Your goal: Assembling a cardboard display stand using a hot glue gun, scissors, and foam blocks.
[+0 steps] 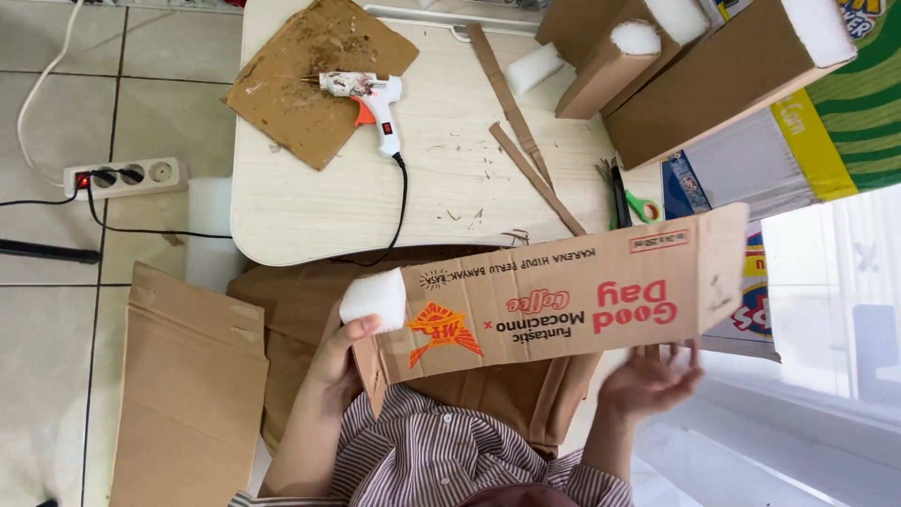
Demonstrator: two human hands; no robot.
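Two hands carry one long cardboard box [563, 300]. The left hand [343, 352] grips its foam-plugged end; the right hand [648, 380] lies open, fingers spread, beneath it. One glue gun [375, 103] lies beyond on the tabletop [310, 211].

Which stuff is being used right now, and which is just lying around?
In use:
left hand
foam block
printed cardboard box
right hand

Lying about:
glue gun
power strip
scissors
cardboard strips
flat cardboard

Left hand [343, 349] gripping, right hand [649, 380] open.

Brown cardboard box [563, 300]; white foam block [374, 299]; striped sleeve [404, 460]
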